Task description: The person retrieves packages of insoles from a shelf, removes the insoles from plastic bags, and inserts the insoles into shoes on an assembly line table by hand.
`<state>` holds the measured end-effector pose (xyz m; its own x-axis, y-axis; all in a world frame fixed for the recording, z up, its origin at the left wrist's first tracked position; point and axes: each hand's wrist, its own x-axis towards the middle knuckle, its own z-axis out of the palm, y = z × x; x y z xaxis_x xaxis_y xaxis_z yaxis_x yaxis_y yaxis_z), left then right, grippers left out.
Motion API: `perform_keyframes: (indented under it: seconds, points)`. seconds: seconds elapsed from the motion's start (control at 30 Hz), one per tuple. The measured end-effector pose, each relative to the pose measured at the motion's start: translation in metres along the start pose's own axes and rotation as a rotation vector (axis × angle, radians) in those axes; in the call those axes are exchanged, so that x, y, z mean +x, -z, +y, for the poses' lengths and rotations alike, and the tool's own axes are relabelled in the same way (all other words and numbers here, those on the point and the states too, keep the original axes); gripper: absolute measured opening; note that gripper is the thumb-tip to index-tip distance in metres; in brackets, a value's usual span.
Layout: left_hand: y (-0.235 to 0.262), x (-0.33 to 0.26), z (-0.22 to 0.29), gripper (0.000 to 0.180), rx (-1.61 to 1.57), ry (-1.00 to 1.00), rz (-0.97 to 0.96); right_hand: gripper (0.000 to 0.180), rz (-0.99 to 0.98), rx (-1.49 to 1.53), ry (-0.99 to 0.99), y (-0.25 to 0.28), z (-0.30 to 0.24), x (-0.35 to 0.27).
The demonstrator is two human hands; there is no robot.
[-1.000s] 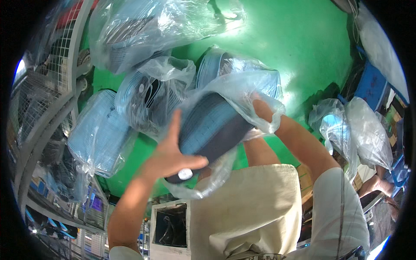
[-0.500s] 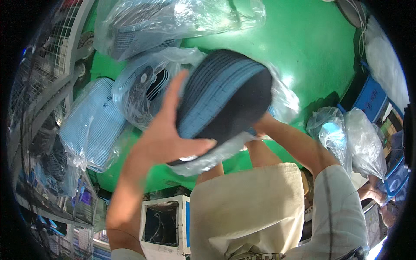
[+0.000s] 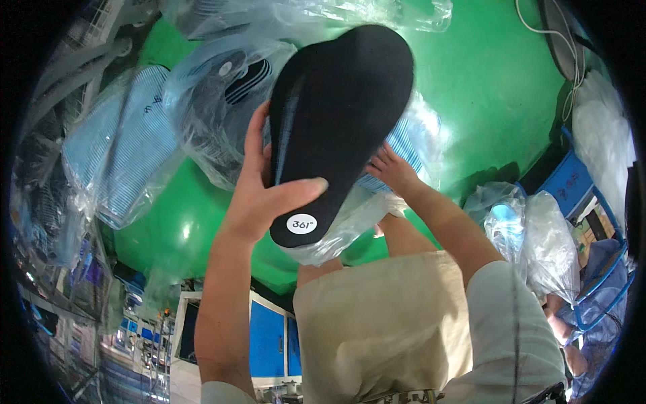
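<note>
A stack of black insoles (image 3: 343, 128) is held up in the middle of the view, its flat top face toward me with a round white label at the heel. My left hand (image 3: 259, 192) grips the stack along its left side, thumb across the face near the heel and fingers behind. My right hand (image 3: 396, 174) is just right of the stack, fingers apart, in front of a clear plastic bag (image 3: 425, 124) with blue-striped insoles (image 3: 409, 147) in it. Whether its fingertips touch the stack or the bag is unclear.
Bags of blue-striped insoles (image 3: 131, 148) and dark insoles (image 3: 247, 81) lie on the green floor (image 3: 484, 87) at left. More bags (image 3: 548, 242) stand at right by a blue crate (image 3: 572, 155). Wire racking runs along the left edge. Another person's hand (image 3: 558, 326) shows at lower right.
The insole stack has turned from showing its layered edges to showing its flat black face. My right hand has come out from beneath it to its right side.
</note>
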<state>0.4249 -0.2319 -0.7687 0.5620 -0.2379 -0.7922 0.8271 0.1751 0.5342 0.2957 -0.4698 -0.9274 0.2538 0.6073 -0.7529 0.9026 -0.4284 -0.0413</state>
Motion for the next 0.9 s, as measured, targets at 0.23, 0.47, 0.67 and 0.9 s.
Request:
perform_keyframes:
  seconds: [0.23,0.47,0.67,0.9]
  points:
    - [-0.004,-0.024,0.002,0.080,-0.221,-0.023,0.160,0.080,0.344,0.452,0.086,-0.004,0.020,-0.030]
    - [0.021,-0.065,0.007,0.073,-0.188,0.008,0.208,0.110,0.189,1.256,-0.076,0.121,0.082,-0.131]
    - [0.028,-0.122,0.034,0.054,-0.438,0.015,0.154,0.105,0.727,2.080,0.101,0.186,0.116,-0.214]
    - [-0.049,-0.229,0.140,0.075,-0.267,-0.266,0.029,0.073,1.037,3.288,0.966,0.203,0.058,-0.330]
